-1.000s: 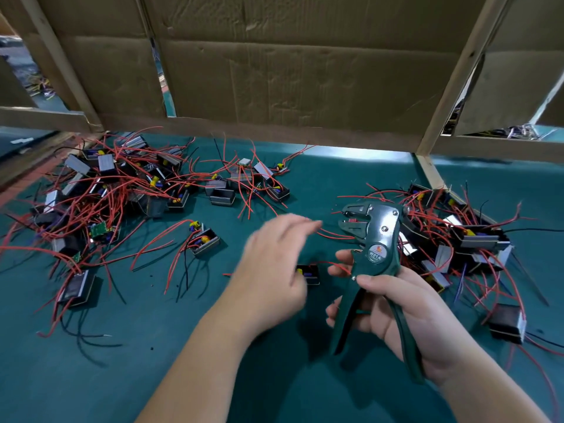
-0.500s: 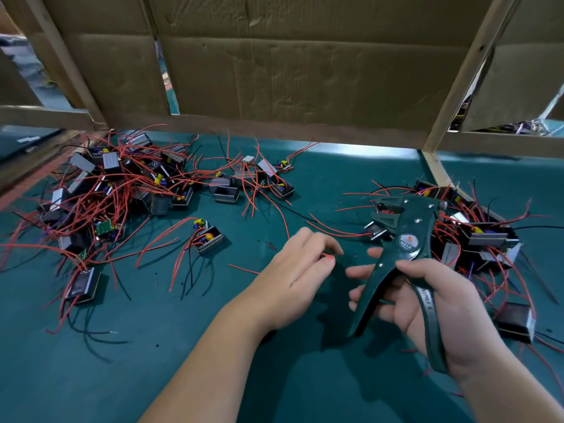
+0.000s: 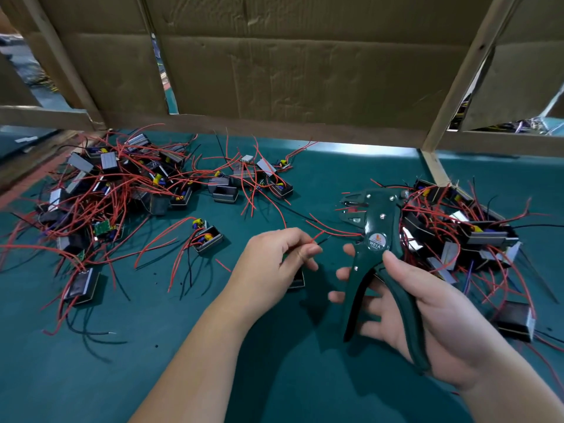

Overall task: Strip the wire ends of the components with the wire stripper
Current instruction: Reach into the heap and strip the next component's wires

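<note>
- Our left hand (image 3: 274,261) pinches a red wire (image 3: 317,236) and a black one between thumb and forefinger.
- A small black component (image 3: 297,281) lies on the green worktop (image 3: 152,361), half hidden by that hand.
- Our right hand (image 3: 433,325) grips the green wire stripper (image 3: 380,227) by its spread handles, with its head near the wire tips but apart from them.
- Wired components lie in a left heap (image 3: 122,190) and a right heap (image 3: 464,230).
</note>
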`<action>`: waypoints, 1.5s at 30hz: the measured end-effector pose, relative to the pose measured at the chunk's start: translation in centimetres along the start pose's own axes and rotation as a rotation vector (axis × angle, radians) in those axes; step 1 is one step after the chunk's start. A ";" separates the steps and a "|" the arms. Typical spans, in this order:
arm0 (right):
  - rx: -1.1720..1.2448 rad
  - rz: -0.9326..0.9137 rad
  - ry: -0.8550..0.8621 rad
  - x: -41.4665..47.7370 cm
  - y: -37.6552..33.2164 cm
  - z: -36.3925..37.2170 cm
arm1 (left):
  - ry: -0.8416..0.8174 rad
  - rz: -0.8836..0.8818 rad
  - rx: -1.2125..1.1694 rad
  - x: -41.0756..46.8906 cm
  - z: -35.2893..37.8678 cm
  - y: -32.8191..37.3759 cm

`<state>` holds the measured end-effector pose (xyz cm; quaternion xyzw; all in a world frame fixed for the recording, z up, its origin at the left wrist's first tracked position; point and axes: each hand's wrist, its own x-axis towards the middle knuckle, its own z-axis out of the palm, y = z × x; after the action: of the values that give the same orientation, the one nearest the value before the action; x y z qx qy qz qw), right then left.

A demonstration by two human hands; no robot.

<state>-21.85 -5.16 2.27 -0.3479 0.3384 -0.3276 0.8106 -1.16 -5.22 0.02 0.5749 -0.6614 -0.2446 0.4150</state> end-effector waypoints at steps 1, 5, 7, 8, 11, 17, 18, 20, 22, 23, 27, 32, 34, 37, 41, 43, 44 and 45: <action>0.033 -0.007 -0.014 0.0 0.1 0.1 | -0.009 -0.024 -0.054 -0.1 0.0 0.2; 0.072 -0.067 -0.026 0.1 0.2 0.3 | -0.011 -0.117 -0.284 -0.2 0.0 1.0; 0.056 -0.070 -0.014 0.0 0.1 0.3 | 0.019 -0.137 -0.381 -0.1 -0.2 1.7; 0.048 -0.067 -0.022 0.0 0.0 0.3 | 0.034 -0.135 -0.415 -0.1 -0.3 1.9; 0.024 -0.030 -0.149 -0.2 -0.1 0.4 | 0.068 -0.126 -0.519 -0.2 -0.8 2.5; -0.063 -0.024 -0.286 -0.3 0.6 0.8 | 0.095 -0.128 -0.630 -0.3 -1.6 3.0; -0.054 -0.024 -0.303 -0.3 0.8 0.8 | 0.090 -0.118 -0.627 -0.4 -1.7 3.0; -0.025 -0.032 -0.338 -0.3 1.0 0.7 | 0.067 -0.080 -0.591 -0.4 -1.8 3.0; -0.034 -0.014 -0.351 0.1 1.0 0.7 | 0.034 -0.043 -0.559 -0.6 -1.9 3.1; -0.017 0.000 -0.352 0.2 0.8 0.8 | 0.020 -0.029 -0.550 -0.6 -1.9 3.0; -0.158 0.105 -0.363 1.5 0.1 1.3 | -0.022 0.020 -0.516 -0.7 -2.0 2.8; -0.048 0.018 -0.460 0.1 0.7 0.3 | -0.034 0.000 -0.544 -0.6 -1.9 2.4; -0.066 0.029 -0.458 -0.1 0.8 0.3 | -0.049 -0.022 -0.550 -0.6 -2.0 2.3; -0.112 0.016 -0.409 -0.1 0.9 0.3 | -0.074 -0.040 -0.548 -0.7 -2.3 2.4; -0.137 0.040 -0.347 -0.1 0.9 0.5 | -0.103 -0.058 -0.540 -0.8 -2.7 2.5; -0.139 0.042 -0.353 -0.2 1.0 0.7 | -0.097 -0.053 -0.518 -0.9 -2.8 2.6; -0.144 0.050 -0.355 -0.3 1.1 0.8 | -0.094 -0.058 -0.511 -0.9 -2.9 2.7; -0.147 0.052 -0.345 -0.3 1.2 0.9 | -0.091 -0.070 -0.507 -0.9 -2.9 2.7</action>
<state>-20.96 -4.00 1.86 -0.4484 0.2262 -0.2166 0.8372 -0.23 -3.30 3.53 0.4634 -0.5767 -0.4424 0.5070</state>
